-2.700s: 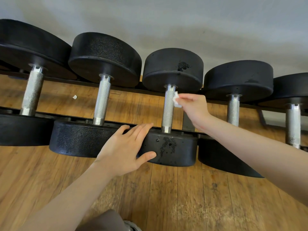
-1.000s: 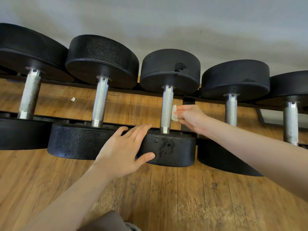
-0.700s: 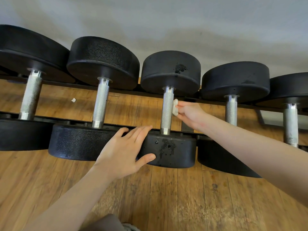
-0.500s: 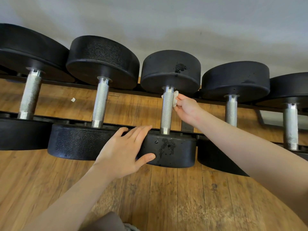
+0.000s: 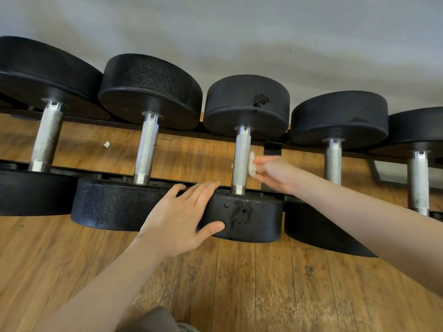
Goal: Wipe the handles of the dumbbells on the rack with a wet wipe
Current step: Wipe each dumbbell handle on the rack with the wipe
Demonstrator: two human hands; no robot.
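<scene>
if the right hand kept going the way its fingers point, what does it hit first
Most likely the knurled handle of the middle dumbbell: the right hand points left, and the wet wipe it pinches already looks pressed against it.

Right hand (image 5: 275,172) and wet wipe (image 5: 251,162) lower on the middle handle (image 5: 241,161) than 0.5 s ago.

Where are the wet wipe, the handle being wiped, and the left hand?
wipe (image 5: 251,163): head view, middle of the white wad.
handle (image 5: 241,159): head view, knurled middle of the steel bar.
left hand (image 5: 182,219): head view, back of the hand.
</scene>
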